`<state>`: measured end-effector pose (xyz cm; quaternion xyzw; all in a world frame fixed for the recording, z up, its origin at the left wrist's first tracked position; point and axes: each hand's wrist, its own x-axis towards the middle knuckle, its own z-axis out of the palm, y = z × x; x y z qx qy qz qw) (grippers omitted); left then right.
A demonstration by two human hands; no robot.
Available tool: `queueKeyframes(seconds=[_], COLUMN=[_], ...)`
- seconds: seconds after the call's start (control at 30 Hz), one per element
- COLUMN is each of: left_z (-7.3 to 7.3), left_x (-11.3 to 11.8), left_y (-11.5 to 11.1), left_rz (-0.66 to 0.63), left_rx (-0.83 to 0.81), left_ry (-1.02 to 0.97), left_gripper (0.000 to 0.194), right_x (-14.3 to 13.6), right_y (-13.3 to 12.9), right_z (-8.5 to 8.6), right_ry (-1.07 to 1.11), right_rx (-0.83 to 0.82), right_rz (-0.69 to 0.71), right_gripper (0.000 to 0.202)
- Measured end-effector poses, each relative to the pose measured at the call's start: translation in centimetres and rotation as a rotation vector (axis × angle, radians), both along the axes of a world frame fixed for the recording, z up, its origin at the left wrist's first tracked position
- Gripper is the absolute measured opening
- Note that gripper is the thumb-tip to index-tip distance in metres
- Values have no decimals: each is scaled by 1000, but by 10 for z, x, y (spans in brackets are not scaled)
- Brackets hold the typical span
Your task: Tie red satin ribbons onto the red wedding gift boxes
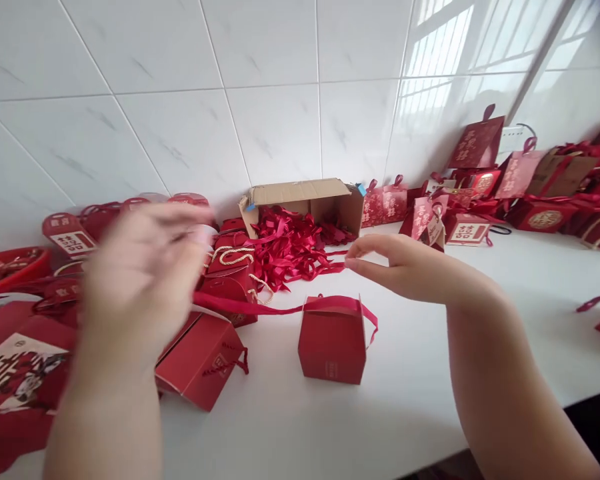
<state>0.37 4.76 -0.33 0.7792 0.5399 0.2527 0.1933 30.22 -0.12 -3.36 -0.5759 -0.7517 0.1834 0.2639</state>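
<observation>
A small red gift box [330, 343] stands upright on the white table in front of me. One red ribbon [260, 308] passes over its top, hangs down its right side, and stretches left towards my left hand [147, 287]. That hand is raised and smeared by motion, so I cannot tell whether the ribbon is in its fingers. Beyond the box, my right hand [395, 263] has thumb and forefinger pinched at the ends of red ribbon strands [333, 268] trailing out of a heap of red ribbons [287, 250].
An open cardboard carton [305, 193] lies against the tiled wall, with ribbons spilling out. A tilted red box [200, 360] and a red bag [23, 373] sit on the left. Several finished-looking boxes [467, 230] crowd the right rear of the white table [410, 400].
</observation>
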Motion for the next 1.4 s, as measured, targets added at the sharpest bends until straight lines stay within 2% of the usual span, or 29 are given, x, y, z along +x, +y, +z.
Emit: queueKeyframes(seconds=[0.03, 0.07, 0.13, 0.2, 0.3, 0.4, 0.57, 0.67, 0.73, 0.87, 1.1, 1.23, 1.4], left_z=[-7, -16, -40, -64, -87, -100, -111, -114, -114, -112, -104, -112, -130], left_x=[14, 28, 55, 73, 81, 75, 51, 39, 34, 34, 39, 39, 43], left_y=[-3, -5, -8, -10, -17, -33, -53, -54, -52, -49, -41, -31, -31], left_rz=[19, -10, -140, -227, -288, -259, -151, -131, -134, -163, -156, -145, -152], left_rx=[138, 142, -97, -232, -277, -305, -495, -606, -614, -595, -571, -573, -588], left_ry=[-48, -37, 85, 79, -4, -106, -316, -498, -561, -615, -627, -617, -631], left_gripper=[49, 42, 39, 42, 41, 42, 40, 39, 41, 39, 46, 43, 40], right_x=[4, 7, 11, 12, 6, -3, -15, -16, -14, -2, 30, 41, 33], right_y=[-5, -10, -18, -24, -29, -31, -35, -35, -33, -33, -39, -40, -41], right_z=[-4, -10, -28, -49, -75, -86, -96, -103, -107, -110, -120, -131, -155], right_ry=[22, 50, 115, 171, 272, 404, 431, 391, 401, 430, 384, 300, 228], right_rx=[-7, -14, -28, -56, -128, -127, -168, -172, -176, -185, -1, 92, 99], right_rz=[-16, -28, -57, -113, -84, -44, -131, -183, -183, -177, -367, -441, -413], right_gripper=[27, 29, 33, 36, 45, 47, 49, 50, 52, 57, 53, 48, 45])
